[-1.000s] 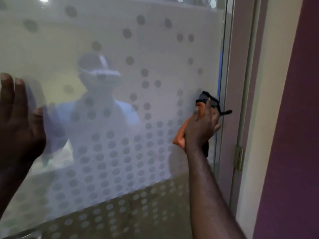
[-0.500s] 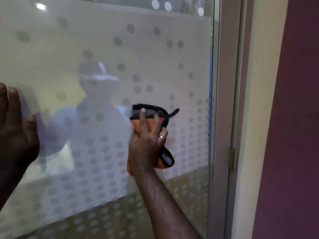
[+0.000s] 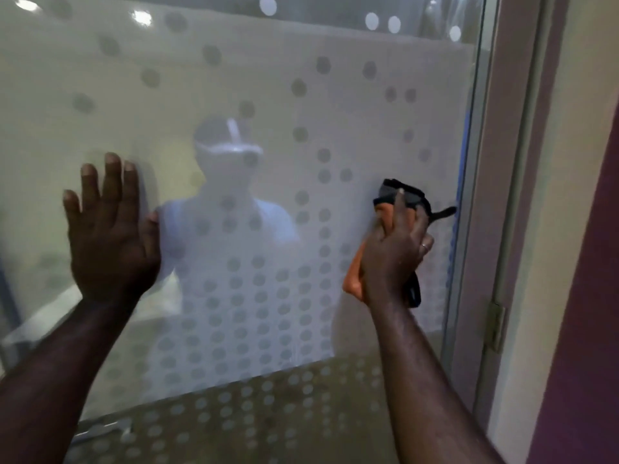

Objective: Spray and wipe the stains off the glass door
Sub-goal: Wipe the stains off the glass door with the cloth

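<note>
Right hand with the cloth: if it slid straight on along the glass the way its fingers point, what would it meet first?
The right hand points up the glass door and slightly right. Above the cloth only frosted, dotted glass shows, so the way looks free; the door's right edge runs close alongside and may come first.

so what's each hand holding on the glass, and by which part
Right hand presses a bunched orange-and-black cloth flat-palmed against the glass door; left hand holds nothing.

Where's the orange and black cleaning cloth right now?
In the head view, the orange and black cleaning cloth is under the right hand, pressed on the frosted dotted glass door near its right edge.
</note>
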`<state>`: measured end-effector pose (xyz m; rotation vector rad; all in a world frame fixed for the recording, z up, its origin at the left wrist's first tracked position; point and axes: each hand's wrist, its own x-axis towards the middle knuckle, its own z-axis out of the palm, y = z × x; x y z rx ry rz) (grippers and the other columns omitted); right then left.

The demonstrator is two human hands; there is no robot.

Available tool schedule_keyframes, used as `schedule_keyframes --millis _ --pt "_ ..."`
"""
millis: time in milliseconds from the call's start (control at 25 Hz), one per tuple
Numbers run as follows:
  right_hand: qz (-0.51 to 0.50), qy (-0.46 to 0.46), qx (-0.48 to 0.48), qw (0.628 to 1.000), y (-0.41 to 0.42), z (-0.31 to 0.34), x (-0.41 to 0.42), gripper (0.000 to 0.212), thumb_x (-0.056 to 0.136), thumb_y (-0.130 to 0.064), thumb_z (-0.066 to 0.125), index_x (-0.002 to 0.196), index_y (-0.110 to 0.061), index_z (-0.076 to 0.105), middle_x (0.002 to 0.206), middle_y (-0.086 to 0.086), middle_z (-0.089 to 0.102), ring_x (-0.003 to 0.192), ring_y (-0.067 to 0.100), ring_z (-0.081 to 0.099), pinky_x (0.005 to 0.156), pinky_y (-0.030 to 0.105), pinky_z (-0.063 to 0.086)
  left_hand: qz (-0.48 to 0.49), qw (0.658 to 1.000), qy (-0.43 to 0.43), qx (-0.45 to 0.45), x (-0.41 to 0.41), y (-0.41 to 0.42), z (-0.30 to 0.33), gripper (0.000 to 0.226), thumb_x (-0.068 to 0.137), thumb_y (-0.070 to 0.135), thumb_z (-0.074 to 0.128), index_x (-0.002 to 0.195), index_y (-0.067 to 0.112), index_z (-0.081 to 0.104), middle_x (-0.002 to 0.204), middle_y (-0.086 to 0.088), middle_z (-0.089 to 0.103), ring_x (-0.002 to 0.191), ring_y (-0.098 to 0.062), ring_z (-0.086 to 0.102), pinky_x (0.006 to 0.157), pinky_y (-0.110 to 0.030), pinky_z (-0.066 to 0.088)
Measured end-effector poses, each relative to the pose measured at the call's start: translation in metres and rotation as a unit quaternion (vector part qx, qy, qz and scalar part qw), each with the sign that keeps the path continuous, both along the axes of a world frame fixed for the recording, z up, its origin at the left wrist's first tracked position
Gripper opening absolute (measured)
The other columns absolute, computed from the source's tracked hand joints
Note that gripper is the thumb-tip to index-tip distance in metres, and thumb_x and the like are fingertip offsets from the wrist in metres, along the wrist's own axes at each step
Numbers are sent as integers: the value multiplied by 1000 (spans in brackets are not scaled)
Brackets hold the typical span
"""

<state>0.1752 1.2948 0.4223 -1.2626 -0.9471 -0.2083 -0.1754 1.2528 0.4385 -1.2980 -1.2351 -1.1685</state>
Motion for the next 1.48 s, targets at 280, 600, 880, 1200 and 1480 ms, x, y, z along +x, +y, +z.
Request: schedule_keyframes --millis 280,600,880,1200,1480 --pt "65 -126 -10 990 -45 -51 -115 54 84 -30 54 138 -32 55 145 15 48 110 45 49 99 50 42 0 1000 -16 -20 3 -14 2 59 108 38 27 161 18 12 168 -10 19 156 -33 15 125 -37 -6" --pt "151 -261 57 952 -102 -21 -188 69 88 -16 61 148 -36 35 155 6 35 128 36 40 100 53 43 -48 995 -16 -88 3 -31 7 62 106 42 24 161 15 15 169 -10 12 157 -30 6 124 -35 -11" --pt "202 -328 62 921 -155 -90 -209 60 90 -21 58 146 -33 40 154 8 37 133 38 43 105 54 40 -207 964 -15 -166 -12 -78 -33 60 105 38 29 159 13 20 168 -2 8 156 -13 -2 127 -30 -7" --pt "253 -421 96 866 -188 -171 -202 59 91 -19 60 145 -32 40 150 5 46 126 32 49 93 43 51 -402 822 -299 -270 -19 -187 -155 44 92 72 38 109 48 70 103 17 76 97 2 70 79 -22 56" --pt "459 -417 -63 782 -241 -189 -194 41 53 -33 93 85 -50 74 101 -45 59 98 -20 53 93 7 35 -395 682 -440 -431 -21 -247 -195 55 66 21 93 117 26 74 113 18 76 109 1 69 86 -6 48"
